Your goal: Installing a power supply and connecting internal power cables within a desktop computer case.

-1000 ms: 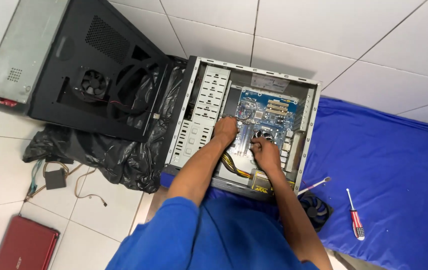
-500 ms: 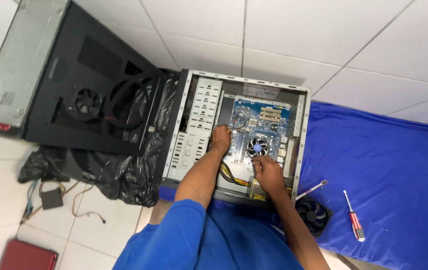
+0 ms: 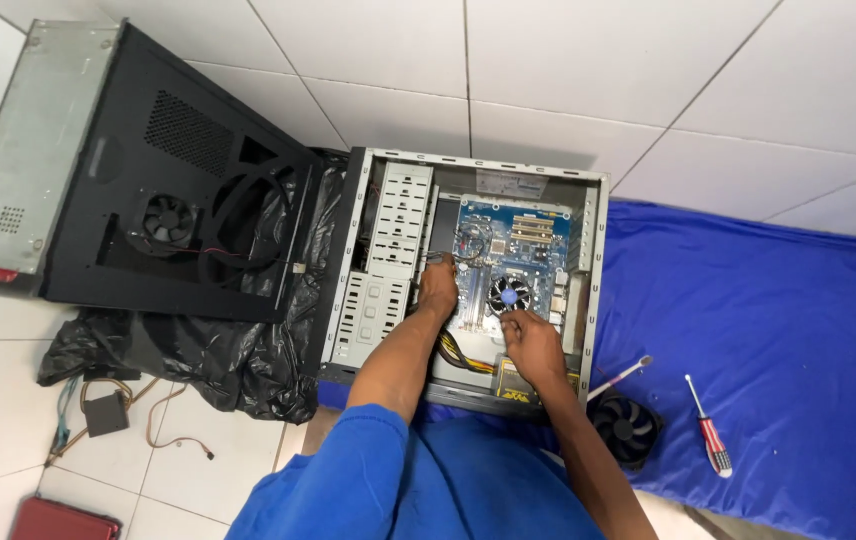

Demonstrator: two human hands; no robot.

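Note:
An open grey computer case (image 3: 588, 260) lies on its side on the tiled floor, with a blue motherboard (image 3: 523, 235) inside. My left hand (image 3: 438, 288) rests at the motherboard's left edge, next to the drive cage (image 3: 388, 260), fingers curled on the cables there. My right hand (image 3: 533, 345) sits at the board's lower edge, just below the round black cooler fan (image 3: 510, 294), fingers bent toward it. I cannot tell whether either hand grips anything. Yellow and black cables (image 3: 463, 355) run under my arms.
A black side panel (image 3: 188, 190) with a small fan lies to the left over a black plastic bag (image 3: 198, 350). A blue cloth (image 3: 768, 340) on the right holds a loose black fan (image 3: 626, 428), a red-handled screwdriver (image 3: 708, 438) and a second tool (image 3: 620, 376).
The view shifted so the case sits nearer the centre. My right hand slid down, away from the cooler fan toward the board's lower edge. My left hand stayed at the board's left edge.

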